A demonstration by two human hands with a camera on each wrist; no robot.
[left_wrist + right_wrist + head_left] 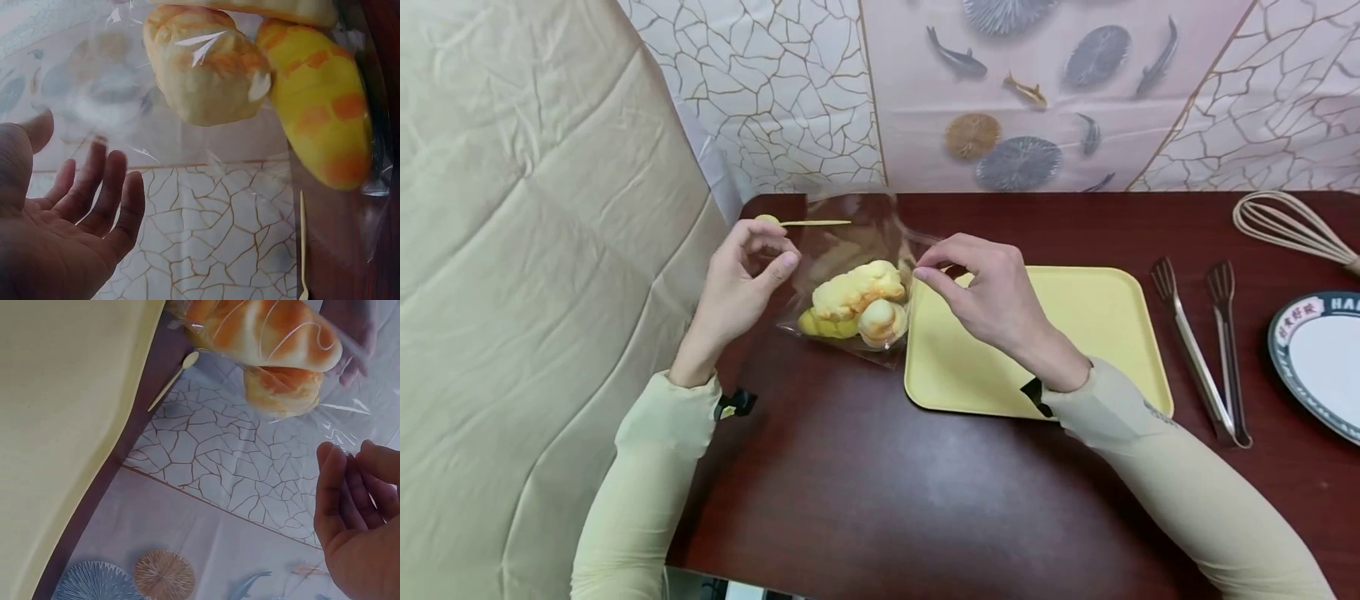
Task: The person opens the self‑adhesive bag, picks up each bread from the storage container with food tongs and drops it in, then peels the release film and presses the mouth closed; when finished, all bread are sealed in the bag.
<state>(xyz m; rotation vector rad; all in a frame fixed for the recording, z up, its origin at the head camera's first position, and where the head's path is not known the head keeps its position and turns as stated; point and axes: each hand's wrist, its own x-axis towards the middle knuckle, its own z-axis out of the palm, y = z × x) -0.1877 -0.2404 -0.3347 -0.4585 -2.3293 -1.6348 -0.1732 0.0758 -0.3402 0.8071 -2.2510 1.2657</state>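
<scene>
A clear plastic bag (880,218) holds toy-like breads: a long pale loaf (857,287), a yellow roll (325,112) with orange patches, and a small round bun (881,322). My right hand (992,292) pinches the bag's upper right edge between thumb and fingertips, as the right wrist view also shows. On the bag's left side my left hand (741,271) is held with thumb and fingers apart, nothing between them. Behind its fingers lies a pale yellow spoon (816,223), its bowl partly hidden by the hand in the head view.
Right of the bag lies a yellow tray (1090,333), partly under my right hand and forearm. Farther right are metal tongs (1198,358), a whisk (1292,225) and a green-rimmed plate (1285,354). Beige fabric (550,250) borders the table's left side; a patterned wall covering stands behind.
</scene>
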